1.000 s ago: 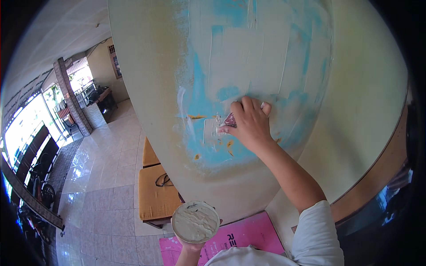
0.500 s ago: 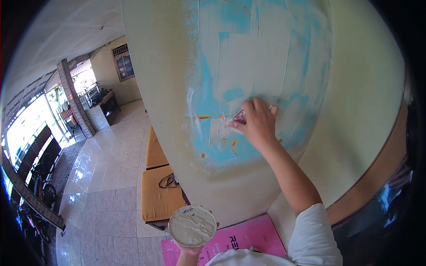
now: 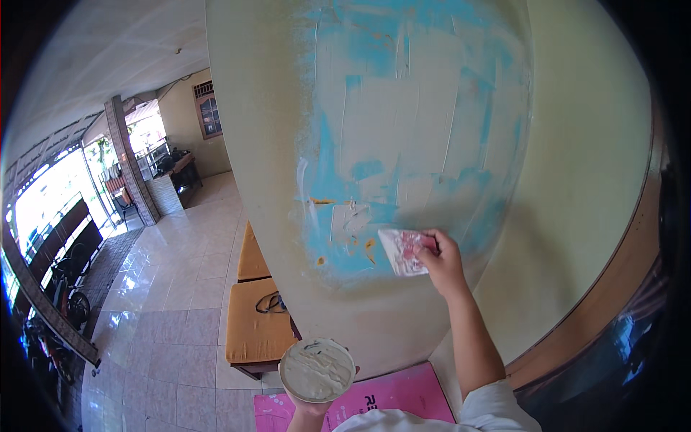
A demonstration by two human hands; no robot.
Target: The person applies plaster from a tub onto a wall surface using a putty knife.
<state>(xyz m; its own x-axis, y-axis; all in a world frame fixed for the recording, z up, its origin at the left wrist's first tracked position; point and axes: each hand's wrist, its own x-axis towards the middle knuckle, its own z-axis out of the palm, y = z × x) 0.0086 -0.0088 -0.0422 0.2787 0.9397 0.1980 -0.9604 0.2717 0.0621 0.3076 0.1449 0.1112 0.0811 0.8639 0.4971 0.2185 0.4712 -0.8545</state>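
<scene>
At the far left, I saw a parked motorbike [image 3: 76,307] by a dark panel [image 3: 80,225], with a tiled pillar [image 3: 132,169] standing to its right. Pale tiled floor [image 3: 165,288] ran from there toward the near side, and a window [image 3: 209,117] showed in the far wall. Right of the floor stood two orange-yellow cushions [image 3: 255,335], one beyond the other, a dark looped cord [image 3: 269,305] lying on the nearer. Near centre, the left hand [image 3: 309,406] supported a round bowl [image 3: 317,399] of pale paste [image 3: 317,369] from below; fingertips showed at its right side, the other fingers being hidden from me. A pink sheet [image 3: 407,394] lay on the floor just beyond and to the right. Above it rose the wall [image 3: 389,327], its blue area [image 3: 367,170] largely covered by pale, streaked filler [image 3: 389,119]. Before the lower right of that area, the right hand [image 3: 445,261] gripped a paste-smeared scraper [image 3: 404,253] by its reddish handle, thumb across it, blade toward the left; I could not tell whether the blade touched the wall. Farthest right, a brown board [image 3: 568,324] edged the adjoining pale green wall [image 3: 586,165].
</scene>
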